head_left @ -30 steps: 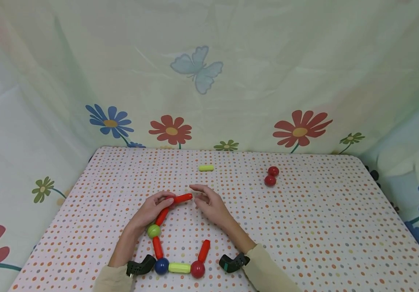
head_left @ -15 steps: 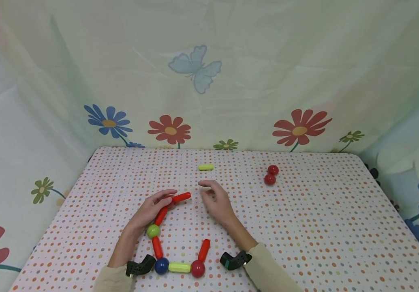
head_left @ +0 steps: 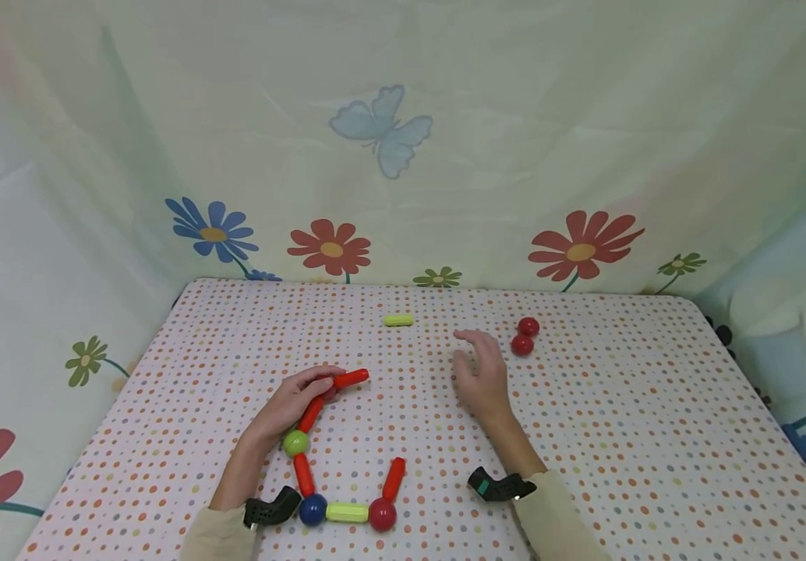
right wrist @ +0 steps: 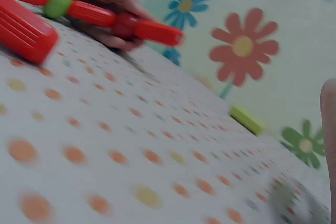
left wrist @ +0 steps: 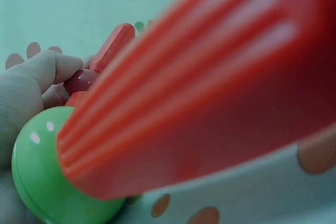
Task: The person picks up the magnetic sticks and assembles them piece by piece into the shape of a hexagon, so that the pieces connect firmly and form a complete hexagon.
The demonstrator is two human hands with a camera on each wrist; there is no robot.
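My left hand [head_left: 294,401] pinches a dark red ball [right wrist: 125,25] between thumb and fingers; in the head view the hand mostly covers it. A short red rod [head_left: 352,378] sticks out from that ball to the right. Toward me the joined chain runs through a red rod, a green ball [head_left: 295,443], another red rod [head_left: 303,474], a blue ball [head_left: 313,509], a yellow-green rod [head_left: 348,512] and a red ball [head_left: 382,514] bearing an upright-slanting red rod [head_left: 394,479]. My right hand [head_left: 483,380] holds nothing, fingers loosely bent, left of two red balls [head_left: 522,345].
A loose yellow-green rod [head_left: 399,319] lies near the back of the dotted table [head_left: 620,436]. The two red balls touch each other at the back right. A flowered curtain [head_left: 445,218] hangs behind the table.
My right hand has moved away from the end of the red rod, rightward and slightly back, toward the two red balls. The left hand keeps its hold on the chain's ball.
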